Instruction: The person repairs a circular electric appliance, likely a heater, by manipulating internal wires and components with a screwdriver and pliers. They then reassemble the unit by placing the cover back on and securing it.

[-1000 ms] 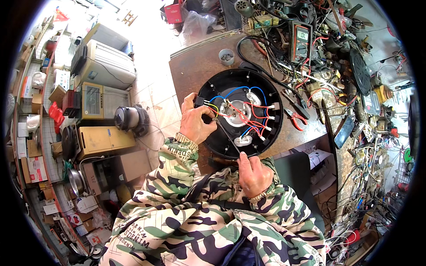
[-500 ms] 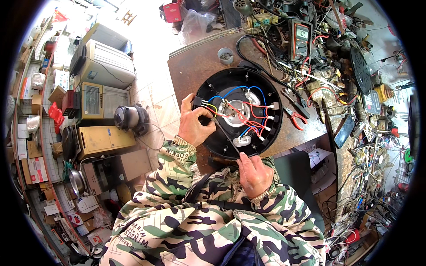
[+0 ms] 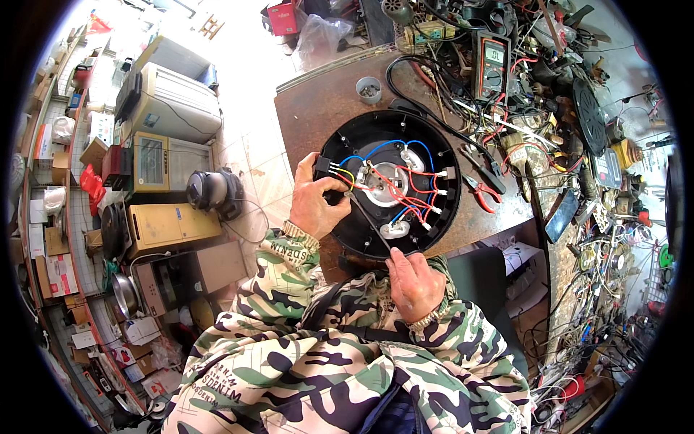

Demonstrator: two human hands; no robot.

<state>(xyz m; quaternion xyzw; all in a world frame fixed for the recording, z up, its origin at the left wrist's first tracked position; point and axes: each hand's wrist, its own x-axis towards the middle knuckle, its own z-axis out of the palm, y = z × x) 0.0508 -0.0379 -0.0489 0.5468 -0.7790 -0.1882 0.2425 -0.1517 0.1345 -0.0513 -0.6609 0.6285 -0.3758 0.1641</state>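
A round black appliance base lies open side up on the table, with red, blue and yellow wires running around a metal disc inside. My left hand is over its left rim, beside a black socket block. Its thumb and forefinger are closed together near the wire ends; what they pinch is too small to tell. My right hand, at the near rim, is closed on a thin metal rod-like tool, whose handle is hidden in the palm. The tool slants across the base, its tip at my left fingertips.
A small grey cup of little parts stands behind the base on the brown table. Red-handled pliers lie to the right. A multimeter and heaped cables fill the bench at right. A rice cooker stands at left.
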